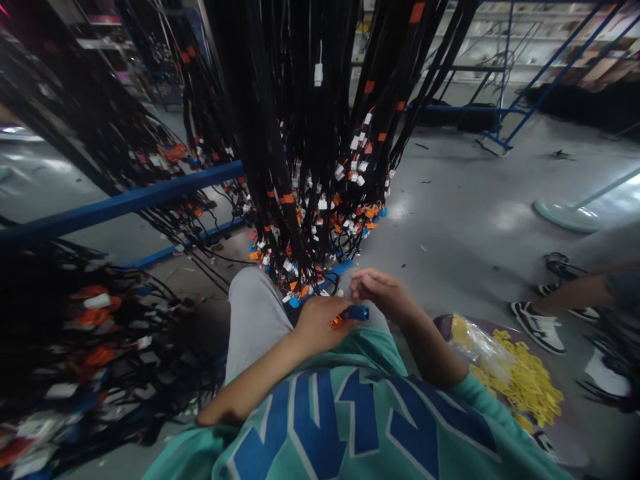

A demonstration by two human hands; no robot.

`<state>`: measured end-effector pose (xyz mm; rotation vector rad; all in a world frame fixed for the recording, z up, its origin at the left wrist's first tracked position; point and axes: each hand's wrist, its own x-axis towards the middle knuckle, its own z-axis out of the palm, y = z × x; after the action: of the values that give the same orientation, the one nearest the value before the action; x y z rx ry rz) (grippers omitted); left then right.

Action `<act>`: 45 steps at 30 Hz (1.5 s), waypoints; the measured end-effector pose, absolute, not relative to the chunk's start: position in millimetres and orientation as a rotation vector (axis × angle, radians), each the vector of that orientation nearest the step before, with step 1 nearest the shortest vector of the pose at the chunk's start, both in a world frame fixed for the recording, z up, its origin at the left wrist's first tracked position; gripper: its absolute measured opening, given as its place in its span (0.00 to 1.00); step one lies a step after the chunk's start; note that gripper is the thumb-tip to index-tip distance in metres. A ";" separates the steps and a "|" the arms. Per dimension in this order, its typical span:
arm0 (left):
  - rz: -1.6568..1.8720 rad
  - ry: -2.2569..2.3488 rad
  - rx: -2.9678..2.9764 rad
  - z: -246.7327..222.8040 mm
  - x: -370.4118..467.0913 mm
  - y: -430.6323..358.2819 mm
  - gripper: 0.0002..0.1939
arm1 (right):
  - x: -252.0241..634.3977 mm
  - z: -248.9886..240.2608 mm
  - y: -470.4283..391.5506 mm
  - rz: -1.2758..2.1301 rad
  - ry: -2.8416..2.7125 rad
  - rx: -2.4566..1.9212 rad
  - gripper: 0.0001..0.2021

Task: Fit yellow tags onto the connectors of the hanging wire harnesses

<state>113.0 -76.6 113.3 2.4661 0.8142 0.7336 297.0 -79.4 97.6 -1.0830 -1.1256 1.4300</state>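
My left hand (323,323) is closed around a small blue connector (358,313), whose end sticks out past the fingers toward the right. A small orange-red piece (337,323) shows at the same hand. Just above and to the right of the connector, my right hand (377,288) is raised with its fingers curled together; what they hold, if anything, is too small to tell. Thick bundles of black cables (320,133) hang in front of my knees, their lower ends full of white, orange and blue connectors (300,253).
Yellow plastic pieces and a clear bag lie on a stool (575,440) at the right. Beyond it are a person's legs and shoes (540,327). A blue rail (125,203) crosses on the left, with more cable bundles around it. A blue frame (505,87) stands behind.
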 end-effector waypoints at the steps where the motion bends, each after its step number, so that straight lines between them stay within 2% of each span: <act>1: 0.700 0.787 2.489 113.9 115.8 -79.9 0.11 | 296.6 93.6 -70.0 1.350 -1.139 -1.149 0.20; 4: 0.655 0.638 2.596 108.3 127.8 -90.8 0.15 | 281.3 84.7 -41.5 1.114 -1.311 -1.291 0.25; 7: 0.651 0.387 2.678 94.8 139.9 -98.6 0.15 | 250.9 82.0 -20.7 1.038 -1.584 -1.291 0.36; 9: 0.633 0.286 2.696 86.1 143.8 -100.0 0.15 | 232.5 81.5 -11.9 1.020 -1.719 -1.297 0.38; 11: 0.608 0.278 2.690 80.2 143.0 -98.7 0.16 | 223.1 80.1 -5.1 1.010 -1.770 -1.351 0.33; 14: 0.548 0.364 2.665 77.2 135.5 -95.2 0.18 | 229.1 75.3 4.7 0.999 -1.714 -1.466 0.19; 17: 0.498 0.489 2.636 78.2 123.7 -93.2 0.27 | 250.3 71.2 13.3 1.079 -1.470 -1.494 0.08; 19: 0.504 0.544 2.585 79.2 112.8 -90.4 0.36 | 266.2 71.8 16.2 1.223 -1.282 -1.452 0.07; 21: 0.574 0.632 2.457 79.4 99.6 -82.6 0.40 | 280.1 75.1 16.2 1.338 -1.185 -1.412 0.10; 25: 0.920 1.086 1.895 73.9 81.5 -47.6 0.30 | 294.5 80.3 10.7 1.699 -1.141 -1.204 0.21; 27: 0.977 1.108 1.632 66.6 85.1 -29.4 0.34 | 294.3 78.5 7.8 1.885 -1.116 -1.057 0.24; 29: 0.845 0.920 1.388 56.8 96.4 -18.7 0.36 | 291.6 75.1 5.7 1.954 -1.096 -0.963 0.24; 32: 0.758 0.802 1.081 41.6 114.3 -17.4 0.32 | 288.8 72.1 3.9 1.947 -1.063 -0.913 0.21; 37: 0.718 0.874 0.744 33.5 115.9 -15.7 0.13 | 288.4 73.9 3.8 1.727 -1.082 -1.081 0.11; 41: 0.609 0.880 0.705 45.0 106.7 1.3 0.13 | 287.9 75.3 7.2 1.573 -1.276 -1.173 0.10; 45: 0.400 0.825 0.654 63.6 100.3 18.5 0.11 | 295.5 82.1 15.2 1.719 -1.422 -1.138 0.13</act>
<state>100.3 18.5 63.6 0.6536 0.8254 0.3996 295.5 15.2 82.1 -1.1380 -1.4224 1.7189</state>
